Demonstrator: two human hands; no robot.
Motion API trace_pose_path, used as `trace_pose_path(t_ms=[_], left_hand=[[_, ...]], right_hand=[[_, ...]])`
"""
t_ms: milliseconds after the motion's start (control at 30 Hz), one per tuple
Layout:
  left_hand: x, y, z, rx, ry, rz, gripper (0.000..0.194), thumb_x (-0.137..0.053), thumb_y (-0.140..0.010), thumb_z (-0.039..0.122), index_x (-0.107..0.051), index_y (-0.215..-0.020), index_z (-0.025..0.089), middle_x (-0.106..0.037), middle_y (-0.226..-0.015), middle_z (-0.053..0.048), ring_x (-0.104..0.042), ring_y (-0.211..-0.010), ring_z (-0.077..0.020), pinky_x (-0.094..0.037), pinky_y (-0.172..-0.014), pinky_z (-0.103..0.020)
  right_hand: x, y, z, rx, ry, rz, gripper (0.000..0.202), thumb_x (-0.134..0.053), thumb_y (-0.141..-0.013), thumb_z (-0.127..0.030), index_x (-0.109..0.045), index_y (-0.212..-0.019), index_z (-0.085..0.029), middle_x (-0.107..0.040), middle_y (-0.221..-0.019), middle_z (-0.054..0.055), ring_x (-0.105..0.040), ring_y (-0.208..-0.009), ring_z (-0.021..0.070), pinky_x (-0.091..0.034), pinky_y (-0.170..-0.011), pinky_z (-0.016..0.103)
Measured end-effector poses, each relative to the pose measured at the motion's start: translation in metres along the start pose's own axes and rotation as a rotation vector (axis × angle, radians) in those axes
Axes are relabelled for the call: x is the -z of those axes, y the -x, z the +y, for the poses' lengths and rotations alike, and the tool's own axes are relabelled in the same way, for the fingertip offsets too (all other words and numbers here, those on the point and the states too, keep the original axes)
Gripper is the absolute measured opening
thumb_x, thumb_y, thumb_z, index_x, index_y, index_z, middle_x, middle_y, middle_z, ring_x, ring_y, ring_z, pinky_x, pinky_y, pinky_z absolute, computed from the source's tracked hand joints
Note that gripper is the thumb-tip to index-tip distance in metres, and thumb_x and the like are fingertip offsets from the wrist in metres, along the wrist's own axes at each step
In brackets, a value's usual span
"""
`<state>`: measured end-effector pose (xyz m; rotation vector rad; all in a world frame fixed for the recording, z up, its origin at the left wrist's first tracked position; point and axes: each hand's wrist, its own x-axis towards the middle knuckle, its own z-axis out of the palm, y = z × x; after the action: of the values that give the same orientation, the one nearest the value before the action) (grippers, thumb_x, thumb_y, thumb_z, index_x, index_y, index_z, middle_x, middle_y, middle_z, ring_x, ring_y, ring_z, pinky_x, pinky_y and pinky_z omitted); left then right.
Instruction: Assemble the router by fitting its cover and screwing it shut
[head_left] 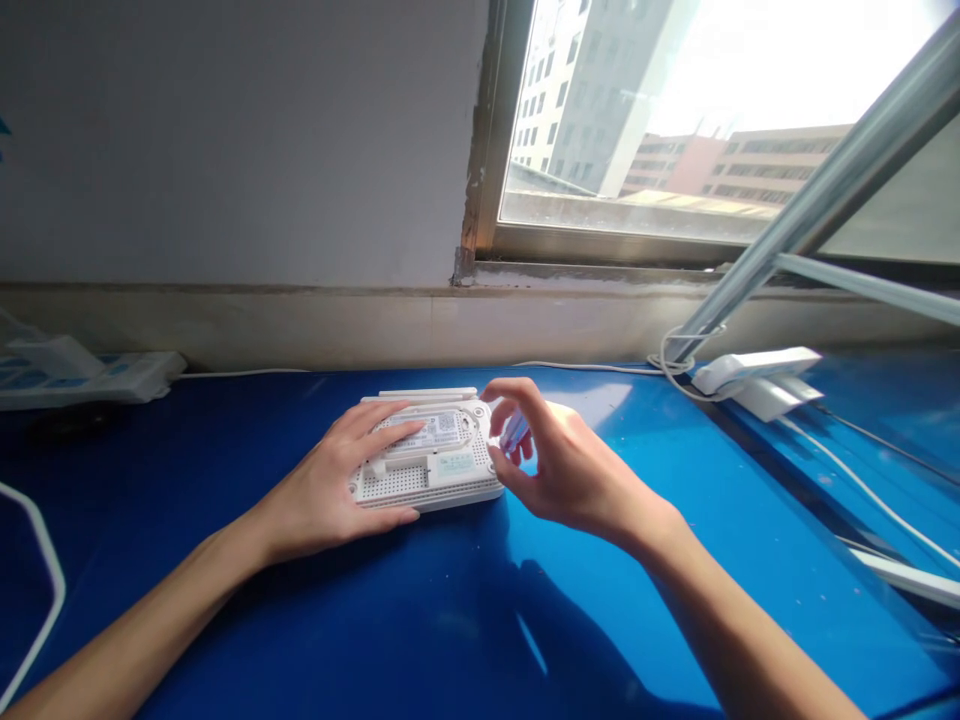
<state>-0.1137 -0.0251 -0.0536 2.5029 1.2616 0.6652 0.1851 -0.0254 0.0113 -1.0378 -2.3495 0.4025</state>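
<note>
A white router (415, 486) lies underside up on the blue tabletop, its vent holes and printed label (444, 430) showing. White antenna bars (427, 393) run along its far edge. My left hand (352, 470) grips the router's left end, fingers over the top and thumb along the near side. At the right end, my right hand (559, 455) is curled with thumb and fingers around a small clear, purple-tinted object (514, 430). Fingers cover most of that object, so its kind and whether it touches the router cannot be made out.
A power strip with plugs (765, 380) sits at the right by a slanted metal pole (795, 215), with cables trailing from it. Another power strip (97, 378) stands at the far left. A white cable (46, 560) curves at the left edge. Behind are a wall and window.
</note>
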Motion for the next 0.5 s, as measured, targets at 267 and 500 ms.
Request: trace_pose_path(t_ms=[267,500], left_hand=[[0.0005,0.0003,0.0003,0.001,0.013,0.005,0.084,-0.085,-0.079,0.055,-0.052,-0.154,0.036,-0.043,-0.165,-0.009,-0.037,-0.152,-0.0410,-0.030,-0.126,-0.064],[0.0072,-0.0001,-0.0052,-0.023,0.027,-0.052,0.086,-0.086,-0.079,0.058,-0.051,-0.154,0.036,-0.041,-0.167,-0.008,-0.036,-0.154,-0.0391,-0.033,-0.126,-0.062]], right_hand=[[-0.0001,0.0044,0.0032,0.004,-0.039,0.000,0.059,-0.060,-0.088,-0.006,-0.037,-0.138,-0.028,-0.067,-0.105,0.004,-0.066,-0.079,0.0160,-0.055,-0.071,0.030],[0.0073,0.0057,0.0086,-0.015,-0.268,0.179,0.051,-0.067,-0.088,-0.014,-0.040,-0.130,-0.027,-0.066,-0.093,-0.001,-0.063,-0.071,0.0135,-0.058,-0.070,0.029]])
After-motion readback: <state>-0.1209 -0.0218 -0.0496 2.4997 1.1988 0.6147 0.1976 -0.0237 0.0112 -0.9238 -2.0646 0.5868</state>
